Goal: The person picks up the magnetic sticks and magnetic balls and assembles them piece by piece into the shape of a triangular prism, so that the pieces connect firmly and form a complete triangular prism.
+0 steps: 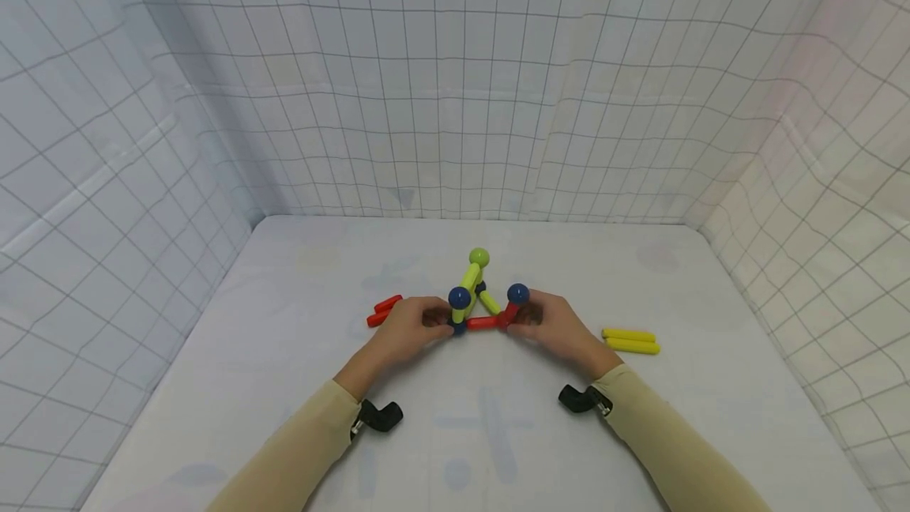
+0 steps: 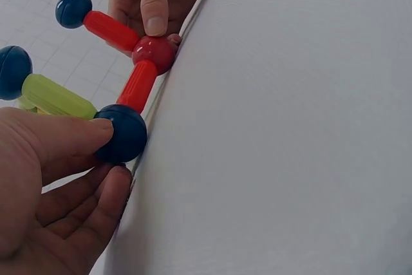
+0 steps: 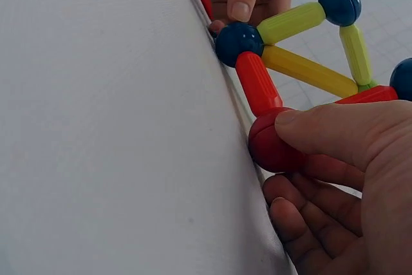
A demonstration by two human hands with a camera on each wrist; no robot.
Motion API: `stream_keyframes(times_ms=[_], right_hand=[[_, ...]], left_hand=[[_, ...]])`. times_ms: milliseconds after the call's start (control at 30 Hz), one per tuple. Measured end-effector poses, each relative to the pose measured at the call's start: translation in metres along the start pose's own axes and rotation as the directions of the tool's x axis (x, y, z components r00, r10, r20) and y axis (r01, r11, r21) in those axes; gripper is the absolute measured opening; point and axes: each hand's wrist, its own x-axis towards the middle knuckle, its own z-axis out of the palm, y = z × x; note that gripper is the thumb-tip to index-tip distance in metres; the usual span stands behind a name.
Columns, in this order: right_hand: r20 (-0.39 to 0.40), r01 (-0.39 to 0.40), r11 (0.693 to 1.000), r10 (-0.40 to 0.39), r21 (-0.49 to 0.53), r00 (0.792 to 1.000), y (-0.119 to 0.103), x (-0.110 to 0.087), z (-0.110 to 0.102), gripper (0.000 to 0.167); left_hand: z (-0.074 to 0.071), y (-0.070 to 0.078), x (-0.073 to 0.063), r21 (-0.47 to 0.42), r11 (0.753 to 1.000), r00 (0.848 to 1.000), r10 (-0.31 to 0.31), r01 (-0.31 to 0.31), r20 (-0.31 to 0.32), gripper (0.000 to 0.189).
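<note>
Together, hands (image 1: 411, 330) (image 1: 556, 330) pinch balls (image 2: 127, 136) (image 3: 270, 143); red rod (image 2: 138, 87) between.

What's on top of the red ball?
A red stick rises from the red ball, with a blue ball at its end. The right hand pinches it, and the spot under the thumb can't be seen.
</note>
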Motion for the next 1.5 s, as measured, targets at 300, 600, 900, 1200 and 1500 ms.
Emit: stream_keyframes(times_ms=[300,600,900,1200,1500], right_hand=[[0.040,0.017,1.000,-0.016,-0.013,0.999,0.001,0.002,-0.001,0.028],[0.062,0.002,0.988,0.008,-0.155,0.998,-0.009,-0.003,-0.042,0.024],[-0.070,-0.013,0.967,-0.005,-0.255,0.998,-0.013,-0.022,-0.117,0.029],[-0.002,-0.133,0.938,0.139,-0.320,0.990,0.005,-0.053,-0.154,0.027],[0.101,-0.211,0.921,0.256,-0.327,0.961,0.023,-0.072,-0.153,0.022]], left_hand=[[0.009,-0.014,-0.003,-0.077,0.997,0.998,0.022,-0.026,-0.063,0.036],[0.016,-0.019,-0.002,-0.105,0.994,0.995,0.021,-0.031,-0.093,0.034],[0.017,-0.018,-0.003,-0.112,0.993,0.995,0.013,-0.023,-0.094,0.034],[0.016,-0.021,-0.002,-0.101,0.994,0.996,0.022,-0.031,-0.092,0.035],[0.015,-0.020,-0.001,-0.095,0.995,0.996,0.006,-0.014,-0.086,0.035]])
